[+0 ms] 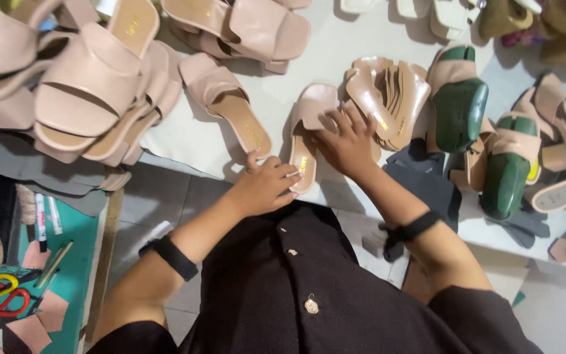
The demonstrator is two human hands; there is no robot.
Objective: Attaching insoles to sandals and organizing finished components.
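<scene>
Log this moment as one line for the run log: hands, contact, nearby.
left hand: on heel end of beige slide sandal | right hand: on its strap end | sandal: flat on white table | nearby: stacked beige insoles

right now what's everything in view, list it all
beige slide sandal: one, under both hands, on the pale table
second beige sandal: one, left of it
piled beige sandals: many, upper left
stack of beige insoles: one stack, right of the hands
green shoe lasts: at least two, inside sandal uppers, right side
dark grey sheets: a few, table edge
scissors: red and yellow handles, teal surface, lower left
markers: two, same surface
left hand: resting on the sandal's heel end
right hand: fingers spread on the sandal
black wristbands: one per wrist
</scene>
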